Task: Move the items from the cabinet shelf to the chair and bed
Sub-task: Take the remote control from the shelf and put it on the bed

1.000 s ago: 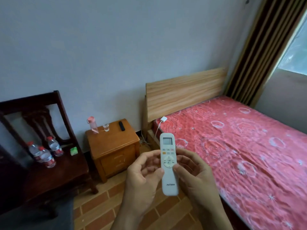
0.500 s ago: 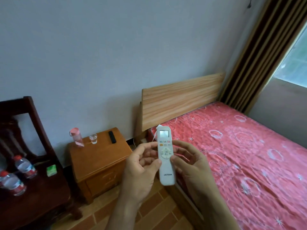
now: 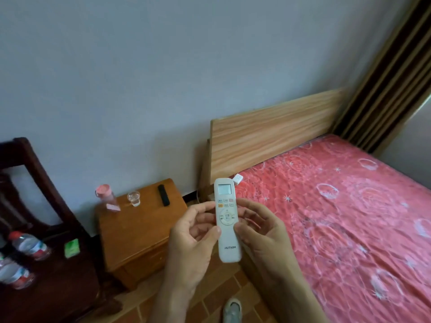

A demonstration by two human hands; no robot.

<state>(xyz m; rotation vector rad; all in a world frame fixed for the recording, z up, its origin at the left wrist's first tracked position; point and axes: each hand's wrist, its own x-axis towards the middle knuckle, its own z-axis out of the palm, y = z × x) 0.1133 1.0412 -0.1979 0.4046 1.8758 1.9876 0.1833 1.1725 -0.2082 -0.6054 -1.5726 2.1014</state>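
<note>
A white remote control point(image 3: 227, 220) with a small screen stands upright between both hands, held in front of me. My left hand point(image 3: 191, 238) grips its left edge with thumb and fingers; my right hand point(image 3: 261, 231) grips its right edge. The bed point(image 3: 349, 217) with a red patterned cover lies to the right. The dark wooden chair point(image 3: 46, 264) at the left carries two water bottles point(image 3: 30, 247) and a small green packet point(image 3: 71, 247). On the wooden bedside cabinet point(image 3: 140, 231) stand a pink-lidded bottle point(image 3: 106, 198), a glass point(image 3: 133, 198) and a black remote point(image 3: 163, 198).
A white charger plug point(image 3: 238, 177) lies on the bed near the wooden headboard point(image 3: 268, 141). Striped curtains point(image 3: 391, 78) hang at the far right. The floor is brick tile, with my shoe point(image 3: 232, 310) at the bottom.
The view has shifted right and up slightly, so the chair slid toward the left edge. Both hands keep holding the white remote in much the same pose.
</note>
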